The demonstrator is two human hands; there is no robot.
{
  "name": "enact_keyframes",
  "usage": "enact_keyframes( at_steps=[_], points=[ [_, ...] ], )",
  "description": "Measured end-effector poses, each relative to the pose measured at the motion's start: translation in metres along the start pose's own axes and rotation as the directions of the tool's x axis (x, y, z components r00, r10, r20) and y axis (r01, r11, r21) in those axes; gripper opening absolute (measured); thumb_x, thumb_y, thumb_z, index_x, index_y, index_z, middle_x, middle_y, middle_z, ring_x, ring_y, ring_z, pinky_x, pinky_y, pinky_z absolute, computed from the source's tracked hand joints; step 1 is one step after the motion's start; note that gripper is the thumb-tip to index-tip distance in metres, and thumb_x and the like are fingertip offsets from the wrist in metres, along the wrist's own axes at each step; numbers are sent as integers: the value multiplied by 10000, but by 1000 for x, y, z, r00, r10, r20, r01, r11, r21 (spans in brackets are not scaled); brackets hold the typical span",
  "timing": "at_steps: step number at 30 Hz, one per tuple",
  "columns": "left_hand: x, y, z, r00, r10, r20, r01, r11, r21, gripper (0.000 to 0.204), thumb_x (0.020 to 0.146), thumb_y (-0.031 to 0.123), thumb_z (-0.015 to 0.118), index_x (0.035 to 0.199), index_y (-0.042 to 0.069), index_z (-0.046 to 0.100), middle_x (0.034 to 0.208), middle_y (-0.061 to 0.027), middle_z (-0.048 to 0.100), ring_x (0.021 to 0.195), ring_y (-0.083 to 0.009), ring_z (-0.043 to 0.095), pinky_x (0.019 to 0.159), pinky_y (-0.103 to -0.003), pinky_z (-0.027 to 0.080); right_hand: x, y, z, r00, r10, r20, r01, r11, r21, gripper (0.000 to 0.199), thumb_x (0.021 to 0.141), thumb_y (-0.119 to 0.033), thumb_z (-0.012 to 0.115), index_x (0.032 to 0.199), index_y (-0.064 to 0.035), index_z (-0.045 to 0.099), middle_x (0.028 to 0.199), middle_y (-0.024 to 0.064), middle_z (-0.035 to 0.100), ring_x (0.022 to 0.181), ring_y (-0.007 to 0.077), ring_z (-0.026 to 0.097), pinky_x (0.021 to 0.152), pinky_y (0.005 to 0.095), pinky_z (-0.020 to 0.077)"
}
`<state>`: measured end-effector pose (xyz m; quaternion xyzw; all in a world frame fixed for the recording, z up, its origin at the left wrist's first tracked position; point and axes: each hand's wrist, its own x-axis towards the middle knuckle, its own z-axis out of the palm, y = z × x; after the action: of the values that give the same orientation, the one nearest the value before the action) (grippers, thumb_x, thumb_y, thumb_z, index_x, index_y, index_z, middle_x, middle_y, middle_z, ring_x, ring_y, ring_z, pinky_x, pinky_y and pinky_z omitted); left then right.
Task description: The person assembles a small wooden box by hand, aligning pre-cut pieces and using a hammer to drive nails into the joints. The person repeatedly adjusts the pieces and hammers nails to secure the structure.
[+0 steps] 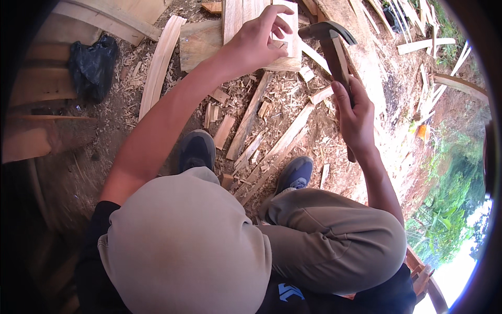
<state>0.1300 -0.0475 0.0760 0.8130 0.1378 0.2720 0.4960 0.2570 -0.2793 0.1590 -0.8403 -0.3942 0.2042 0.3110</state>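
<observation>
My right hand point(355, 112) is wrapped round the wooden handle of a claw hammer point(334, 55), held upright with its dark metal head at the top. My left hand point(261, 39) is raised over some pale planks point(236, 14), its thumb and fingers apart and bent, with nothing visible between them. The hammer's head is a little to the right of the left fingertips, apart from them. Under the planks and to their left sits a wider, rougher board point(201, 44). Whether the left hand touches the wood cannot be made out.
Wood shavings, offcuts point(225, 132) and long strips point(251, 115) litter the dirt ground around my shoes point(295, 175). A curved plank point(159, 65) lies at the left, near a black plastic bag point(94, 65). Thin slats are scattered far right, beside green plants point(444, 220).
</observation>
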Motion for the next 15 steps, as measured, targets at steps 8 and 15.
enact_keyframes(
  at_steps=[8, 15],
  points=[
    [0, 14, -12, 998, -10, 55, 12, 999, -51, 836, 786, 122, 801, 1487, 77, 347, 1264, -170, 580, 1148, -276, 575, 942, -383, 505, 1, 10, 14, 995, 92, 49, -94, 994, 48, 302, 1041, -312, 637, 1164, -36, 636, 666, -47, 503, 562, 44, 470, 499, 265, 368],
    [-6, 9, -6, 999, 4, 54, -8, 997, 73, 745, 863, -111, 521, 1529, 169, 336, 1323, -71, 600, 1061, -213, 590, 855, -307, 569, 1, 5, 10, 991, 66, 118, -63, 998, -25, 364, 1040, -366, 609, 1175, -28, 636, 704, 156, 617, 630, 225, 591, 635, 381, 462]
  ],
)
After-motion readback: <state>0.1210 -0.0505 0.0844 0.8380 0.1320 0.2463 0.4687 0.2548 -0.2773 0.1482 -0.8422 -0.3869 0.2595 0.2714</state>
